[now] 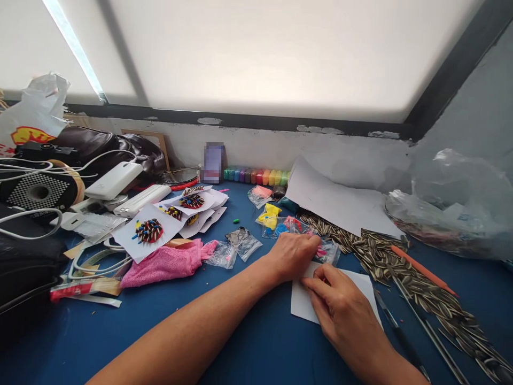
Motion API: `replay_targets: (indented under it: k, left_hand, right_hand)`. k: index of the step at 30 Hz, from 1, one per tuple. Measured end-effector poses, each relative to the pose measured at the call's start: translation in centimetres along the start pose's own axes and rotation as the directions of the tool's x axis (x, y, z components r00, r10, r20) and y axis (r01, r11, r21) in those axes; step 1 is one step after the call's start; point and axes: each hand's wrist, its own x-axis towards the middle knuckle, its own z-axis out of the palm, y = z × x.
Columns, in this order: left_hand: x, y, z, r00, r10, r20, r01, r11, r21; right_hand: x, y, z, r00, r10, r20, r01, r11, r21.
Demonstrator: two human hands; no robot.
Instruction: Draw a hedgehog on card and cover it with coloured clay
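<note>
My left hand [294, 254] is closed at the small clear bag with pink clay [323, 251], its fingertips turned away from me, so what they grip is hidden. Just below it, my right hand [342, 302] rests over a white sheet of paper [363, 283] with thumb and fingers pinched together. Whatever is between those fingertips is too small to tell. Behind the left hand lie more small bags, one with yellow clay [269, 215] and one with blue clay [282, 230]. Striped sunflower seeds [372, 256] spread in a long pile to the right.
An orange pencil [422, 270] lies on the seeds, with a pen [401, 331] nearer me. Several cards with seed-and-clay figures [148, 232] lie left, above a pink cloth [164, 264]. White power banks [114, 179] and cables sit behind. A phone [214, 163] leans on the wall.
</note>
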Motion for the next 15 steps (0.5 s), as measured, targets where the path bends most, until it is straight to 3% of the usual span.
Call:
replay_targets:
  k: [15]
  left_hand:
    - [0.03, -0.03, 0.15, 1.0, -0.004, -0.016, 0.004, 1.0, 0.017]
  right_hand:
    - [-0.74, 0.28, 0.47, 1.0, -0.018, -0.012, 0.018, 0.999, -0.047]
